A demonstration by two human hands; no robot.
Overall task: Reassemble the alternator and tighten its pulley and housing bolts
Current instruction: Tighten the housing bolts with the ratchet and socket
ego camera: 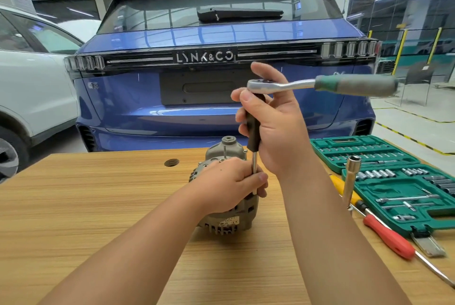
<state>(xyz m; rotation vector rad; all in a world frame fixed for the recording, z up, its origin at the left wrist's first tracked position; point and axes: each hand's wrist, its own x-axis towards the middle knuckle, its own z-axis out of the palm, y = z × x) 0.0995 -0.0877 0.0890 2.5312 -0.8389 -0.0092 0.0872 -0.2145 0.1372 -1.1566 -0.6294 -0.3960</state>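
Dull cast-metal alternator (229, 206), shiny chrome ratchet (278, 86), matt wood-grain table (98, 206)

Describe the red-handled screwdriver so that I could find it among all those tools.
Start at the wooden table and go to its right side, where the open green socket case lies. Just in front of the case's near edge lies the red-handled screwdriver, pointing diagonally. Its neighbour, the yellow-handled screwdriver, lies further back; only this one has a bright red grip.

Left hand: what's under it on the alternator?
The left hand rests on the alternator and pinches the driver shaft where it meets the housing. The shaft's tip, and any bolt under it, are covered by the fingers.
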